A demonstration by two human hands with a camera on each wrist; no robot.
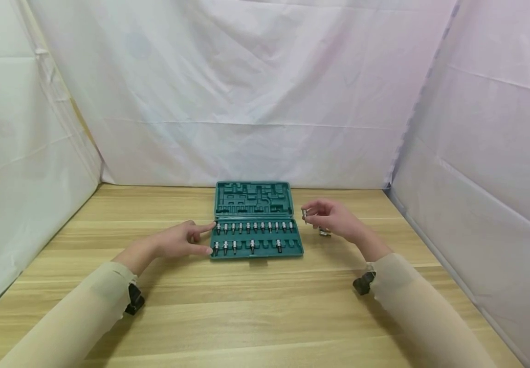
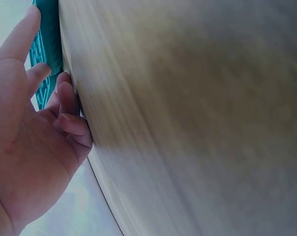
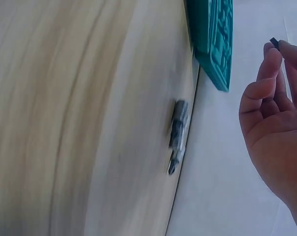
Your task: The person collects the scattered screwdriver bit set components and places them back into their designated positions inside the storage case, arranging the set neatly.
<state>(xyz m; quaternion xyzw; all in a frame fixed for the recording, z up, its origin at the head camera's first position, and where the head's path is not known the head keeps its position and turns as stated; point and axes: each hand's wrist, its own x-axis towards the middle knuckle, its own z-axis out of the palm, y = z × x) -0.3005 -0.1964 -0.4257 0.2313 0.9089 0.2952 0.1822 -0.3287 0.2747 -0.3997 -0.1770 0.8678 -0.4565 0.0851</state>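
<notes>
A silvery bit socket (image 1: 304, 214) is pinched between the thumb and fingers of a person's right hand (image 1: 336, 219), over the table just off the right edge of an open green case (image 1: 239, 256). Loose sockets (image 1: 325, 233) lie on the table below that hand. The left hand (image 1: 177, 241) spreads thumb and index finger to the case's left-edge corners, its other fingers curled. Socketed bits (image 1: 255, 228) line the case, near the middle of the wooden table's (image 1: 256, 312) far edge, before white sheeting (image 1: 256, 92).
</notes>
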